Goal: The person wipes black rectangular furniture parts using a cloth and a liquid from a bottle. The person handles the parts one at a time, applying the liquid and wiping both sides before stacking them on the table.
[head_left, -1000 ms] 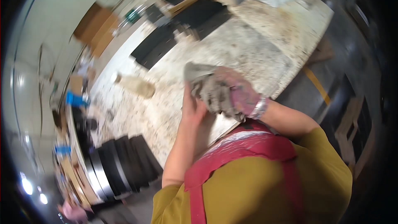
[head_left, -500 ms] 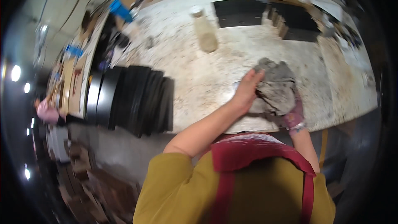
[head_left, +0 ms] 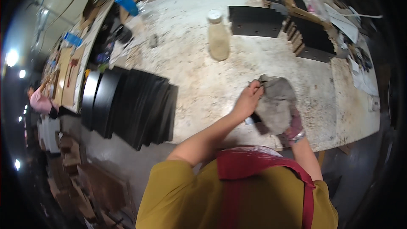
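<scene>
A crumpled grey rag (head_left: 276, 106) is held up over the near right part of the table, between both hands. My left hand (head_left: 248, 101), bare, has its fingers closed on the rag's upper left edge. Wearing a stained purple glove, my right hand (head_left: 296, 126) grips the rag from its lower right side; cloth covers most of its fingers. Beneath the rag's left side shows part of a dark piece (head_left: 257, 121), too covered to name. Farther off stands a bottle (head_left: 218, 42) with a white cap and a cloudy beige filling.
Black curved panels (head_left: 137, 106) stand in a leaning row at the left. At the back right, a black panel stack (head_left: 256, 22) and another black stack (head_left: 316, 40) sit on the stained white table (head_left: 199, 80). A person in pink (head_left: 41, 102) is far left.
Both hands have shifted slightly down and left in the picture with the rag, which now hangs more spread out. The view has tilted a little.
</scene>
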### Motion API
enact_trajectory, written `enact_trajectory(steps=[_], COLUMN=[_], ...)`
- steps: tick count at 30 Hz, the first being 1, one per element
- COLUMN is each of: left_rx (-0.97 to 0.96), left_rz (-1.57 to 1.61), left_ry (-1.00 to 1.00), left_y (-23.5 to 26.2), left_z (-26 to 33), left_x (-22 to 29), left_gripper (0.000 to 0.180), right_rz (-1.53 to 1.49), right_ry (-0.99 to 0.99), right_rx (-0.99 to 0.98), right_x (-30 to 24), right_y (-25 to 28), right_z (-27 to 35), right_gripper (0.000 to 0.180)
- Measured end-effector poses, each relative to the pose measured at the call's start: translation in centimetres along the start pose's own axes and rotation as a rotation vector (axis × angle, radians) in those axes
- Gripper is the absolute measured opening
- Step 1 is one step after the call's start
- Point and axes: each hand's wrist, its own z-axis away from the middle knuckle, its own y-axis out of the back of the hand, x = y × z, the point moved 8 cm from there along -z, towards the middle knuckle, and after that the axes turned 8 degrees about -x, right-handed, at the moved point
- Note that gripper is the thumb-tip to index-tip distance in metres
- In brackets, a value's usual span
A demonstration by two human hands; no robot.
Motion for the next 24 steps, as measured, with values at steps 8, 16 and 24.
enact_trajectory(steps=[8,16,24], left_rx=[0.719,0.388,-0.052], left_rz=[-0.462,-0.906,-1.446], left_ry=[-0.45,-0.587,-0.58], left_y=[16.0,10.6,-3.0], left_z=[-3.1,-6.3,-0.5], left_x=[6.4,10.6,10.5], left_gripper=[0.103,0.081,0.078], right_rz=[0.298,0.224,0.996], right_ry=[0.135,0.336,0.716], right_rx=[-0.113,-0.028,-0.098], right_x=[-3.8,-8.8,-7.6], right_y=[-4.4,-2.8,-7.4], right_z=[-0.2,3.6,3.1], right_gripper=[0.052,0.05,0.05])
